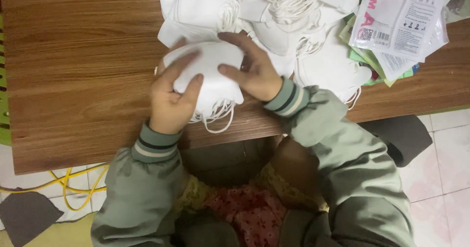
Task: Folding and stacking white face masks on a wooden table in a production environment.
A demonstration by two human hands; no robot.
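A small stack of folded white face masks point(214, 78) lies on the wooden table point(83, 75) near its front edge, ear loops dangling toward me. My left hand point(171, 97) grips the stack's left side, fingers spread over the top. My right hand point(253, 68) presses on the stack's right side from above. Both sleeves are grey-green with striped cuffs.
A large heap of loose white masks point(274, 12) covers the table behind my hands. Printed mask packets point(399, 19) lie at the right over green and coloured sheets. A yellow cable point(73, 188) runs on the tiled floor at lower left. A dark seat point(404, 134) sits right.
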